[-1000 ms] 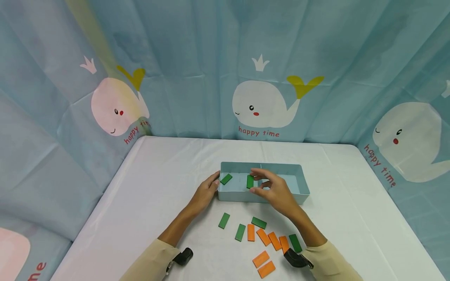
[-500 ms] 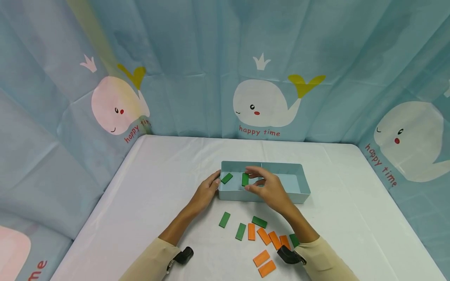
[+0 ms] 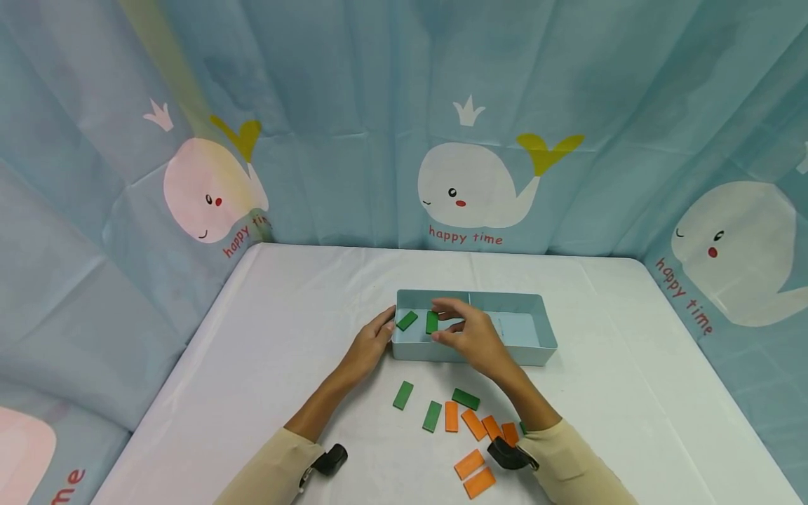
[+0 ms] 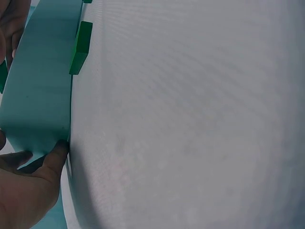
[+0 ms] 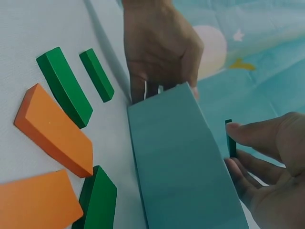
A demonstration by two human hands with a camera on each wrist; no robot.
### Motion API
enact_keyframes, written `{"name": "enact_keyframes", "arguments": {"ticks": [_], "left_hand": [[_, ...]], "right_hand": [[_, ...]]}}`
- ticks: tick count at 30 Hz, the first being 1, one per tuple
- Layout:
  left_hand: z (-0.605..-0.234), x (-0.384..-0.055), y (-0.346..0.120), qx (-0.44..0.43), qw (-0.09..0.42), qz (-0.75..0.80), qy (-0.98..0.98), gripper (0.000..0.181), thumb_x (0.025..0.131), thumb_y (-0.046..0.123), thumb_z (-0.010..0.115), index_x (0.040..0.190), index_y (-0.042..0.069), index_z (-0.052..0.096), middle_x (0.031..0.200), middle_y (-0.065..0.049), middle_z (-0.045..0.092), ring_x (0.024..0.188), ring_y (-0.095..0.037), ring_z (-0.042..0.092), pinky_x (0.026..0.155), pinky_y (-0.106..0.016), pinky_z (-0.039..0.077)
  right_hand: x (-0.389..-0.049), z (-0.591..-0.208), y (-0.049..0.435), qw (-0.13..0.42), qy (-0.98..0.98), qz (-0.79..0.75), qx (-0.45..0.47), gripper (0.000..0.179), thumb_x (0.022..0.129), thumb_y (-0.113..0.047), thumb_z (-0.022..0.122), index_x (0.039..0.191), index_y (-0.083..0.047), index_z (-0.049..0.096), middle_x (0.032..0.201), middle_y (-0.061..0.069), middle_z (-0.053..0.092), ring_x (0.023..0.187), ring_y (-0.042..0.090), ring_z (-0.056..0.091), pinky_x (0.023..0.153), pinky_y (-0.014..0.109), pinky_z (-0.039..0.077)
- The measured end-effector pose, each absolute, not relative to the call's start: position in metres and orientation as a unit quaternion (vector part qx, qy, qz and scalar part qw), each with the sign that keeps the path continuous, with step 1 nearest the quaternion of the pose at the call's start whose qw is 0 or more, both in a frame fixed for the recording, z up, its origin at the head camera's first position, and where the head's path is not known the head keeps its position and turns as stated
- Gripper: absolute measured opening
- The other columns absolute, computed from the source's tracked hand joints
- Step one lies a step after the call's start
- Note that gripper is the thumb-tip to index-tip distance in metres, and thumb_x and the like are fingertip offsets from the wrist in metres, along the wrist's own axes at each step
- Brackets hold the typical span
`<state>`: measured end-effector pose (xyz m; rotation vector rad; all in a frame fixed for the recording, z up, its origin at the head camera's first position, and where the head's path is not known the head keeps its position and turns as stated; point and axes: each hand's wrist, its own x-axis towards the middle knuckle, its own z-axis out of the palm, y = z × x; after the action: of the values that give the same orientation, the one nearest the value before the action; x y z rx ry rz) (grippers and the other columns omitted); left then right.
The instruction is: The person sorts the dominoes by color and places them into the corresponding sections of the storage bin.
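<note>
Blue cloth [image 3: 353,84] hangs behind and at the sides, with smiling whales [image 3: 476,186] and the red words "happy time" on it. In front of it is a worktop [image 3: 284,337] with a white cover. A long blue-green box [image 3: 429,352] sits on the worktop, and a thin wall [image 3: 470,298] splits it into two parts. The left hand [image 3: 369,345] touches the left end of the box, with its fingers resting loosely against the outside. The right hand [image 3: 472,335] pinches a green block [image 3: 432,322] between its thumb and fingers, over the left part of the box. Another green piece [image 3: 407,321] lies in that same part, tilted, near the left end. On the near side of the box, three green bricks [image 3: 432,416] lie on the worktop, with six orange bricks [image 3: 451,416] close by. Two of the orange ones lie side by side, nearest the person. A bit of green [image 3: 522,426] peeks out by the right sleeve [image 3: 571,459]; it looks like one more brick, but most of it is hidden.
</note>
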<state>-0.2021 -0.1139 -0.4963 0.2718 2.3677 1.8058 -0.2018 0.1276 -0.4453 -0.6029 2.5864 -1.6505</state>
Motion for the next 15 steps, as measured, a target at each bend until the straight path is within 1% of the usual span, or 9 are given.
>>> {"name": "enact_keyframes", "arguments": {"ticks": [6,8,15], "left_hand": [[-0.495,-0.201,-0.113,0.09,0.076,0.597,0.794,0.054,0.117,0.022,0.037,0.167,0.001,0.029,0.173,-0.017,0.029,0.162,-0.036,0.022,0.13,-0.057,0.023],[-0.495,-0.201,-0.113,0.089,0.076,0.596,0.794,0.054,0.117,0.022,0.037,0.167,0.001,0.028,0.173,-0.017,0.029,0.162,-0.036,0.022,0.13,-0.056,0.024],[-0.495,-0.2,-0.113,0.09,0.078,0.599,0.792,0.054,0.117,0.023,0.037,0.167,0.002,0.029,0.172,-0.018,0.03,0.161,-0.037,0.022,0.13,-0.057,0.024]], "right_hand": [[-0.205,-0.446,0.123,0.005,0.827,-0.528,-0.194,0.058,0.092,-0.002,0.082,0.146,-0.006,0.062,0.136,0.014,0.069,0.113,0.044,0.069,0.091,0.04,0.063],[-0.207,-0.447,0.122,0.006,0.827,-0.527,-0.194,0.058,0.092,-0.002,0.081,0.146,-0.005,0.062,0.135,0.014,0.07,0.115,0.044,0.068,0.091,0.041,0.063],[-0.213,-0.45,0.118,0.007,0.838,-0.509,-0.197,0.057,0.093,-0.003,0.081,0.147,-0.004,0.062,0.137,0.013,0.07,0.12,0.034,0.068,0.095,0.042,0.062]]}}
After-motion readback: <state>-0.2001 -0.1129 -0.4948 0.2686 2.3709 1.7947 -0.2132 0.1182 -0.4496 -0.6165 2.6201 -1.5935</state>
